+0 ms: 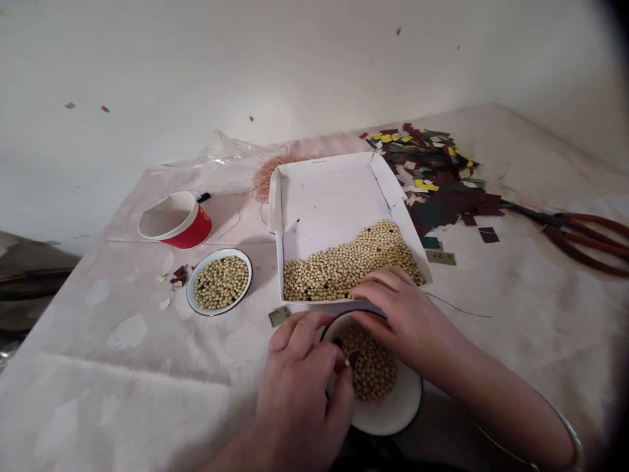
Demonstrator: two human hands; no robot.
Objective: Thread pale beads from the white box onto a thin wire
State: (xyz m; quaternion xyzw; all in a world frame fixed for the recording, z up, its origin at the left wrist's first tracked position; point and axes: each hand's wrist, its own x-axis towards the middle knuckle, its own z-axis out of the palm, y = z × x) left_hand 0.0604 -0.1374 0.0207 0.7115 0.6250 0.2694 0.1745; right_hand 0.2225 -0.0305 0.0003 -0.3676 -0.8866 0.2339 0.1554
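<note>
My left hand [309,373] is closed in a pinch at the left rim of a white enamel bowl [407,406] with a dark edge. A tiny pale speck shows at its fingertips, too small to name. Dried beans [376,367] lie in this bowl, partly shaded by my hands. My right hand [393,308] grips the front wall of a shallow white cardboard box [324,203], fingers over the inside and thumb above the bowl. Pale beans [339,265] with a few dark ones among them are heaped along the box's near side.
A smaller enamel bowl of beans [221,282] stands left, near a red and white paper cup [189,226]. Behind the box lies a tangle of reddish fibre [270,174]. At right are a pile of coloured scraps [437,177] and red-handled scissors [584,236].
</note>
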